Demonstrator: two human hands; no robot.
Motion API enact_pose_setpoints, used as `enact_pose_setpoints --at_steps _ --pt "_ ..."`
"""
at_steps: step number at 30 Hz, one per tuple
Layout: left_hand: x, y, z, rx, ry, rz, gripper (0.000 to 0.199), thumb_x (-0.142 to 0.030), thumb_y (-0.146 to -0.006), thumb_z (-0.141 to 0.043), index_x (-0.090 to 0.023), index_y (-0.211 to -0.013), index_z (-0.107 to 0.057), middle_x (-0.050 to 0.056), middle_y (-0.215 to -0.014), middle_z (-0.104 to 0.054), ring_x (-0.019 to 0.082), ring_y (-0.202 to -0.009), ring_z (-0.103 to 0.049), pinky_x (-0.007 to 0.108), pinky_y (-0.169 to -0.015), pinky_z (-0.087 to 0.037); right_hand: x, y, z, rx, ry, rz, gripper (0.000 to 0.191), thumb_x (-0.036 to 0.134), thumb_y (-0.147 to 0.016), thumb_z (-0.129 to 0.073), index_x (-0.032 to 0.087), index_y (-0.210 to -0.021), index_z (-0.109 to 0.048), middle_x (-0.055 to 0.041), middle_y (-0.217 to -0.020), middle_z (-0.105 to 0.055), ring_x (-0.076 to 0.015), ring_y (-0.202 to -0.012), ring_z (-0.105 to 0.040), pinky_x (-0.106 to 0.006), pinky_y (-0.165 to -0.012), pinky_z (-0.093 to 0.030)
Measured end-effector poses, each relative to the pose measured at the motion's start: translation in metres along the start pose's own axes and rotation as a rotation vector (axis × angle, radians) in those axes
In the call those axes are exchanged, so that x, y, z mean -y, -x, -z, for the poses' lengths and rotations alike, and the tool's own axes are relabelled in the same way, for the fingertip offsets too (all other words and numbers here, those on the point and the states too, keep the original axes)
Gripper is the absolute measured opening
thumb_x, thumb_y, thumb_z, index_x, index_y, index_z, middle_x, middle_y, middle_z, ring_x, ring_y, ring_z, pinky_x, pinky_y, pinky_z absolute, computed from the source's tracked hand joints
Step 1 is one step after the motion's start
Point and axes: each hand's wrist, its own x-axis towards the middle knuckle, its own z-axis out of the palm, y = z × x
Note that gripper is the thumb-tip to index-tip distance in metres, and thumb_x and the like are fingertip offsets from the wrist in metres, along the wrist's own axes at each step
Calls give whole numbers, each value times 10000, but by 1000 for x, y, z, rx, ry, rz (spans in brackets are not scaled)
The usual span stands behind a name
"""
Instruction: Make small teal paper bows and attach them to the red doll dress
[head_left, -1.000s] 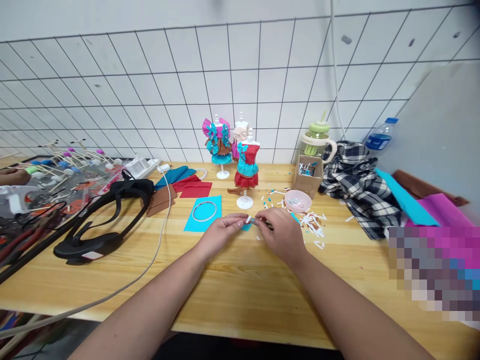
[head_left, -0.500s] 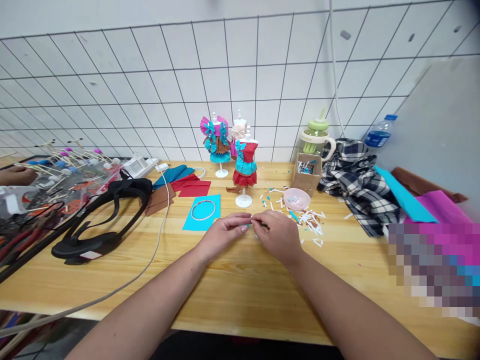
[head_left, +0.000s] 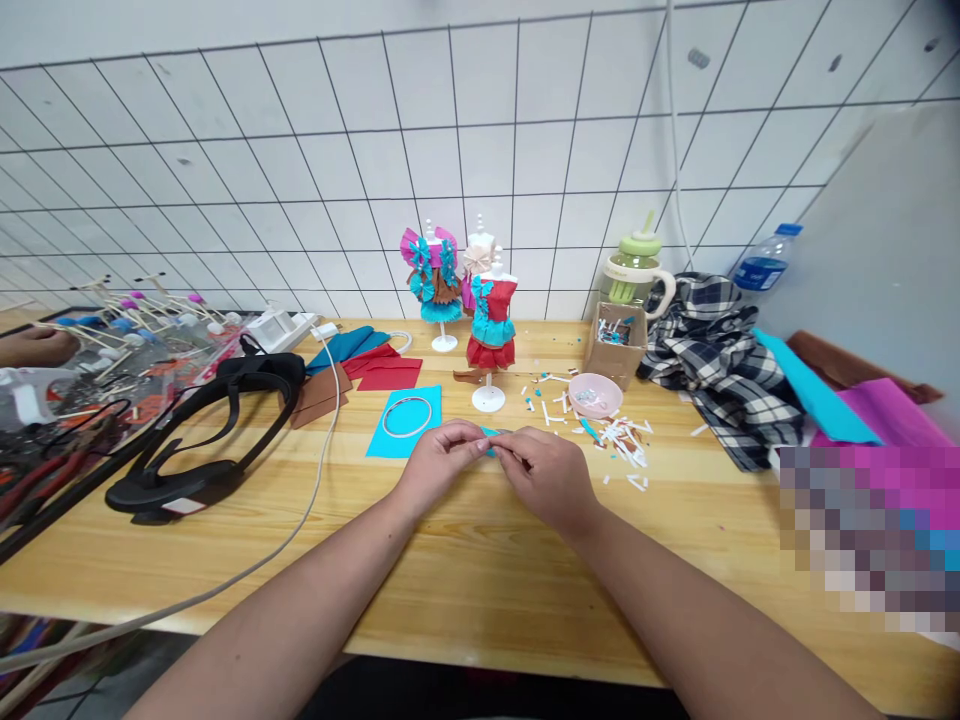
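Observation:
Both hands meet over the table in front of a small mannequin (head_left: 493, 330) in a red and turquoise crepe-paper dress on a white stand. Between my fingertips is a small turquoise paper piece (head_left: 490, 434), mostly covered. My left hand (head_left: 442, 462) pinches its left side, and my right hand (head_left: 549, 478) pinches the right side with thumb and forefinger. Left of my hands lies a turquoise paper sheet (head_left: 376, 440) with a silvery ring (head_left: 428, 425) on it. A pink bowl (head_left: 604, 408) of tiny bits stands beyond my right hand, with white strips (head_left: 624, 440) scattered near it.
Two more dressed mannequins (head_left: 442, 285) stand behind. Folded red paper (head_left: 390, 374), brown paper (head_left: 322, 393), a black headset (head_left: 202, 490) and a cable (head_left: 319, 480) lie left. At right are a cardboard box (head_left: 615, 358), a green-lidded cup (head_left: 636, 270) and plaid cloth (head_left: 709, 350). Another person's hand (head_left: 45, 347) shows far left.
My hands have shifted slightly left, and more of the turquoise piece shows between the fingertips. The fingers of my left hand are more curled. The view has tilted a little.

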Motion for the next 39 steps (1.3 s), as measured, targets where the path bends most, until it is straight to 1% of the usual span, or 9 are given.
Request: enact_pose_setpoints --at_steps 6,13,16,19,22,28,33,37,39 --pt "-1 -1 1 -12 -162 -35 132 -247 -742 -611 -186 -745 -727 54 -882 -726 192 -868 -657 314 -846 -505 0 2 -2 13 60 91 272 286 -951 -451 234 -1052 -698 -36 -955 -731 -143 -852 -655 -232 -775 -452" --pt "-1 -1 0 5 -203 -47 168 -251 -758 -587 -201 -769 -747 44 -894 -740 188 -887 -672 299 -838 -524 -2 2 -3 9 97 75 279 298 -956 -439 258 -1061 -695 -24 -904 -728 -140 -831 -652 -227 -730 -437" --pt "-3 -1 -2 8 -216 -36 164 -276 -759 -599 -201 -757 -745 43 -865 -743 184 -843 -676 285 -789 -530 -4 1 -3 5 102 38 258 303 -942 -463 253 -1030 -700 -19 -867 -725 -146 -802 -648 -237 -700 -421" --pt "-5 0 -2 11 -245 -28 162 -305 -743 -626 -191 -692 -729 42 -788 -733 173 -759 -668 263 -715 -521 -4 1 -2 2 81 -12 219 291 -915 -501 239 -967 -707 -12 -847 -726 -146 -775 -644 -241 -682 -409" --pt "-7 1 -3 9 -282 -27 156 -302 -723 -637 -187 -651 -713 39 -748 -722 166 -717 -656 257 -683 -504 -2 0 0 9 44 -45 194 280 -894 -524 236 -929 -710 -10 -834 -727 -144 -759 -642 -242 -670 -405" --pt "-12 2 -5 -9 -330 -21 126 -275 -708 -641 -191 -637 -702 33 -726 -715 169 -712 -651 265 -697 -497 1 -3 0 9 -52 -158 141 262 -832 -578 238 -866 -713 1 -765 -718 -141 -684 -631 -248 -633 -423" --pt "-10 3 -6 -3 -283 -29 121 -263 -728 -638 -194 -665 -715 39 -766 -724 174 -753 -659 274 -739 -509 0 -5 -2 1 -176 -281 122 232 -779 -600 228 -828 -711 7 -736 -713 -133 -617 -616 -243 -600 -446" --pt "-6 3 -4 37 -152 -25 164 -335 -735 -679 -184 -752 -740 69 -871 -736 205 -851 -669 311 -811 -518 0 -5 -2 -25 -182 -283 136 261 -792 -605 224 -843 -725 -4 -760 -722 -134 -614 -612 -245 -596 -449" --pt "-5 2 -3 24 -128 -17 184 -352 -725 -696 -175 -752 -738 76 -868 -735 209 -846 -668 316 -805 -522 1 -5 -1 -35 -170 -262 147 270 -805 -604 227 -860 -733 -5 -769 -725 -133 -615 -612 -245 -604 -449"
